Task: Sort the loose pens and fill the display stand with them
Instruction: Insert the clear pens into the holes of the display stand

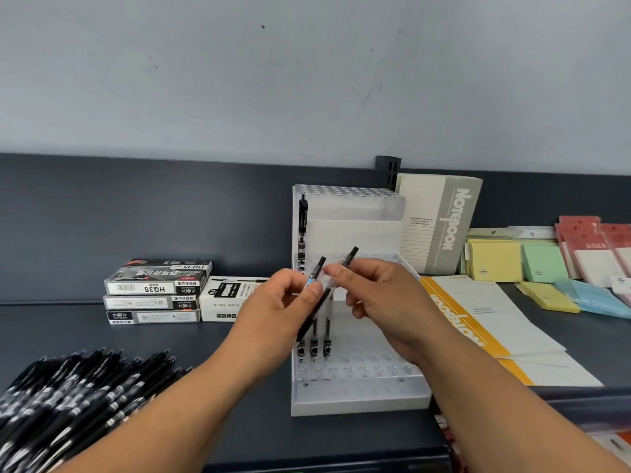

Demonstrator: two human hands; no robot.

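Observation:
A clear tiered display stand (358, 390) with rows of holes sits on the dark shelf. One black pen (302, 220) stands in its upper tier at the left, and three pens (314, 343) stand in the lower tier's left holes. My left hand (273, 305) pinches a pen with a blue band (316, 273) above the stand. My right hand (379, 298) grips a black pen (350, 257), tilted up to the right. A heap of loose black pens (78, 401) lies at the lower left.
Stacked pen boxes (153, 291) and a white box (225, 298) lie left of the stand. A grey notebook (440, 223) leans behind it. An orange notepad (485, 329) lies to the right, with coloured sticky notes (546, 268) beyond. The shelf's front edge (324, 455) is near.

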